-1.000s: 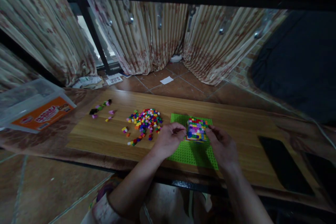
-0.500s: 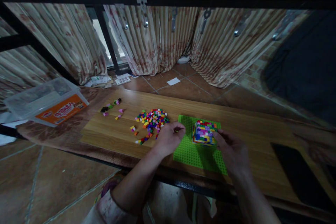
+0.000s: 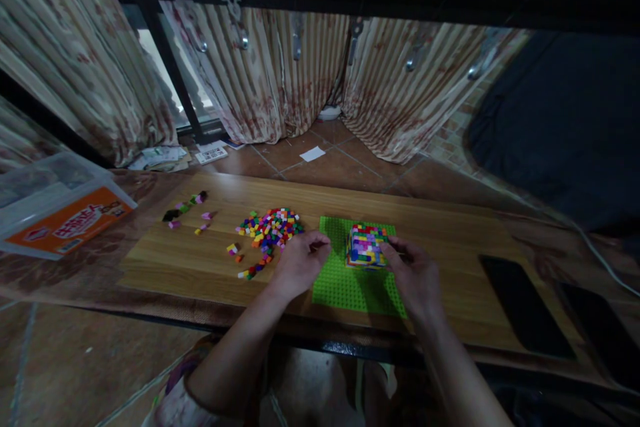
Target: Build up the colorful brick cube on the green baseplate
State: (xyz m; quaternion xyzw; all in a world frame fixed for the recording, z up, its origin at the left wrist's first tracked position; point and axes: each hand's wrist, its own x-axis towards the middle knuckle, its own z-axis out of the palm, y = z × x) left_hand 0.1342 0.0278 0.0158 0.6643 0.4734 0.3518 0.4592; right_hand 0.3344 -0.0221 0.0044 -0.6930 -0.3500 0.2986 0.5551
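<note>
A multicoloured block of small bricks [image 3: 367, 244] stands on a bright green baseplate [image 3: 350, 283] on the wooden board. My right hand [image 3: 414, 273] rests against the block's right side, fingers curled onto it. My left hand [image 3: 299, 262] lies at the baseplate's left edge, between the block and a heap of loose coloured bricks [image 3: 269, 228]; its fingers are pinched together, and whatever they hold is too small to make out.
A few stray bricks [image 3: 186, 209] lie at the board's far left. A clear plastic box with an orange label [image 3: 55, 203] sits at the left. Two dark flat slabs [image 3: 525, 303] lie at the right. Curtains and a black rail stand behind.
My left hand has drawn back from the block's left side to the baseplate's left edge near the loose heap. My right hand stays on the block. The camera view has swung about.
</note>
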